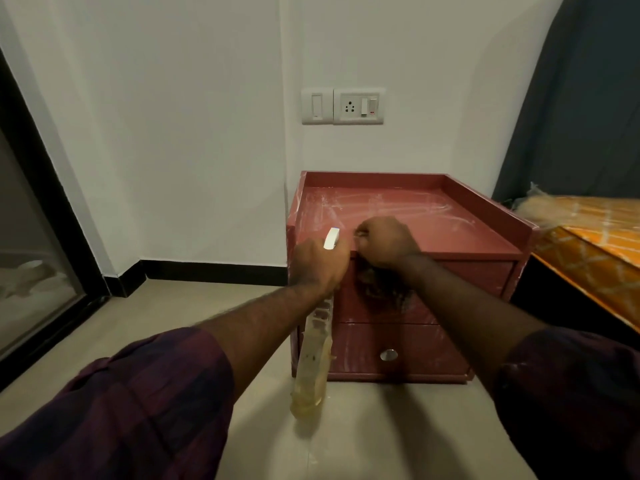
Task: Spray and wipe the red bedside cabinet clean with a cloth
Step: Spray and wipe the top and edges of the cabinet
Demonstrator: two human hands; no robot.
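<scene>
1. Red laminate, hard and smooth: the red bedside cabinet (450, 233) stands on the floor against the white wall, just beside the bed (595, 237). Its top has a raised rim on three sides and carries white streaks. I judge it stiff and heavy enough not to slide under wiping, so I do not need to hold it.
2. The cloth (381, 285) is dark, soft and limp. My right hand (384, 240) is clenched round it at the front edge of the top, and the loose part hangs in front of the upper drawer. A bunched hold seems best, so that no end drags.
3. My left hand (318, 265) grips the spray bottle (311, 368) at its neck. The white nozzle (331, 238) stands above my knuckles, toward the top, and the pale body hangs below my wrist. It is probably light plastic; how full it is I cannot tell. The neck is the sure place to hold, because the body may be slippery.
4. Sprayed laminate will likely be slick, so the cloth should glide easily.
5. Further out are a round metal knob (388, 355) on the lower drawer and a socket plate (358, 106) on the wall above.
</scene>
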